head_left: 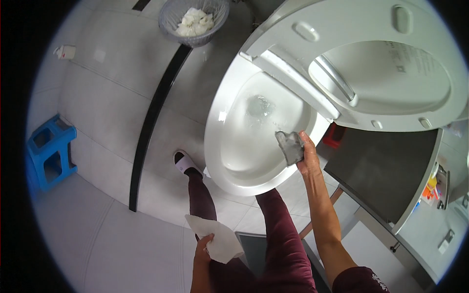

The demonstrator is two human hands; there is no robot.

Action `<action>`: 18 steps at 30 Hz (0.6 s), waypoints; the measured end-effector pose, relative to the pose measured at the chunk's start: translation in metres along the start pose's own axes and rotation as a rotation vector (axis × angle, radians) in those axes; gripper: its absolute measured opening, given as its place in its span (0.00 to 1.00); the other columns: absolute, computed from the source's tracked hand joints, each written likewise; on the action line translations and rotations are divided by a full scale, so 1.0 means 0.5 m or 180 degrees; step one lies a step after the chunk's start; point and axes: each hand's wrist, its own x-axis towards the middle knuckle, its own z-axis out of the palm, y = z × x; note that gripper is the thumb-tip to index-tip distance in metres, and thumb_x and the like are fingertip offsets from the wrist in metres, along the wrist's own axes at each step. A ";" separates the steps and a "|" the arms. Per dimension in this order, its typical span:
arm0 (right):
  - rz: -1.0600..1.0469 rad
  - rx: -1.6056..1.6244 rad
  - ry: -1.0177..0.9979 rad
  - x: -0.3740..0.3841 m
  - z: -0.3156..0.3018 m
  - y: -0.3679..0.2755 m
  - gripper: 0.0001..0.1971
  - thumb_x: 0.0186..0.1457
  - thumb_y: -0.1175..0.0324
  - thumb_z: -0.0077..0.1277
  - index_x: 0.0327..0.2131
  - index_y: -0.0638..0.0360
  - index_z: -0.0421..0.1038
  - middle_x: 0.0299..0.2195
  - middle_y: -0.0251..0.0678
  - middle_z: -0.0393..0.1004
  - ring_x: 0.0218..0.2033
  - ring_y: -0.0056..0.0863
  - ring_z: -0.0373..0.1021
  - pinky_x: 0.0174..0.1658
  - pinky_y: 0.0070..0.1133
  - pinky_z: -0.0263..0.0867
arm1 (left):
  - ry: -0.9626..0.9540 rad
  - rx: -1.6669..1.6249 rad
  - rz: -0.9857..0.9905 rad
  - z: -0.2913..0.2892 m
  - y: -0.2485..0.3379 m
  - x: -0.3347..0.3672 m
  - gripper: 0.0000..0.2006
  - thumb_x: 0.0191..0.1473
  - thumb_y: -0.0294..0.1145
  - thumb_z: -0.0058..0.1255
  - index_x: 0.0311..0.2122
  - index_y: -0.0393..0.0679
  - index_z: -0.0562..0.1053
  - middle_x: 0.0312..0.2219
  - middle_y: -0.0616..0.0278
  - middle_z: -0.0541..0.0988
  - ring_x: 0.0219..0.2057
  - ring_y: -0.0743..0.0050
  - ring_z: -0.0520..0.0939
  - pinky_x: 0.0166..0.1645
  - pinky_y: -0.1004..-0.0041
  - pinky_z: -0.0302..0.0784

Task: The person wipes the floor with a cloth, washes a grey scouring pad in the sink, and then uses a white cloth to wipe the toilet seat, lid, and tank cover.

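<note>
The right hand (308, 158) pinches a grey cloth (290, 146) between thumb and fingers and presses it against the inner wall of the white toilet bowl (239, 146), at the edge of the bowl nearest the grey cabinet (386, 171). The cloth lies just inside the rim, folded and wet-looking, a little away from the pool of water (259, 106) at the bottom of the bowl. The left hand (202, 245) hangs low, well apart from the bowl on the side toward the person's body, its fingers closed around a crumpled white paper towel (217, 237) that spreads out above the fist. The toilet seat (371, 63) and its lid stand raised behind the bowl, tilted up and away from it. The person's legs in dark red trousers (278, 234) stand right against the front of the bowl, one foot in a white slipper (184, 162) touching the tiled floor (107, 229) just beside the bowl's near edge. Beyond the bowl, past a dark strip in the floor, a mesh waste basket (173, 19) holds wadded white paper. A blue plastic stool (49, 151) stands well apart from the bowl, far out on the tiles, and a small white packet (65, 52) lies on the floor near the basket.
</note>
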 end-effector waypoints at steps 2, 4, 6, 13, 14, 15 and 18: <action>-0.0008 0.0387 -0.0195 -0.012 0.007 0.002 0.12 0.46 0.62 0.55 0.30 0.55 0.65 0.32 0.34 0.69 0.33 0.27 0.68 0.41 0.24 0.67 | -0.0311 -0.0094 0.0033 0.005 0.050 -0.019 0.17 0.48 0.29 0.44 0.45 0.39 0.64 0.35 0.57 0.74 0.38 0.65 0.75 0.44 0.67 0.72; 0.0026 0.0961 -0.0364 -0.034 0.025 0.006 0.12 0.46 0.67 0.53 0.33 0.59 0.62 0.34 0.40 0.67 0.36 0.34 0.68 0.45 0.30 0.67 | -0.0506 -0.0099 0.0008 -0.008 0.100 -0.022 0.16 0.49 0.30 0.44 0.44 0.39 0.65 0.35 0.57 0.74 0.38 0.65 0.76 0.42 0.68 0.73; 0.0014 0.1351 -0.0271 -0.040 0.033 0.015 0.11 0.46 0.73 0.51 0.33 0.61 0.60 0.35 0.45 0.66 0.39 0.39 0.68 0.47 0.35 0.66 | -0.0685 -0.0110 -0.0015 -0.013 0.147 -0.042 0.15 0.49 0.30 0.43 0.44 0.39 0.65 0.35 0.57 0.74 0.37 0.65 0.76 0.41 0.68 0.74; -0.0585 0.1389 -0.0341 -0.085 0.171 -0.009 0.17 0.47 0.80 0.43 0.43 0.60 0.58 0.42 0.50 0.66 0.30 0.29 0.66 0.29 0.20 0.67 | -0.0410 0.0190 -0.0310 -0.069 0.293 -0.082 0.15 0.50 0.32 0.41 0.44 0.38 0.66 0.35 0.57 0.75 0.34 0.64 0.78 0.39 0.68 0.76; -0.0684 0.1279 -0.0440 -0.086 0.191 -0.022 0.18 0.48 0.78 0.42 0.46 0.59 0.57 0.41 0.49 0.67 0.29 0.27 0.65 0.26 0.18 0.64 | -0.0350 0.0352 -0.0355 -0.070 0.305 -0.087 0.15 0.50 0.32 0.41 0.44 0.38 0.66 0.35 0.57 0.75 0.35 0.64 0.77 0.40 0.67 0.75; -0.0749 0.0932 -0.0411 -0.081 0.209 -0.033 0.19 0.51 0.76 0.39 0.49 0.59 0.56 0.39 0.47 0.69 0.28 0.25 0.64 0.26 0.17 0.62 | -0.0290 0.0509 -0.0396 -0.068 0.312 -0.092 0.15 0.50 0.33 0.41 0.43 0.39 0.66 0.35 0.56 0.75 0.36 0.64 0.77 0.40 0.67 0.75; -0.0582 0.0595 -0.0403 -0.050 0.243 -0.064 0.11 0.54 0.63 0.44 0.38 0.57 0.62 0.23 0.31 0.65 0.21 0.17 0.58 0.21 0.13 0.54 | -0.0372 0.0601 -0.0344 0.035 0.318 -0.131 0.15 0.50 0.33 0.42 0.43 0.38 0.67 0.35 0.56 0.75 0.36 0.63 0.77 0.41 0.67 0.75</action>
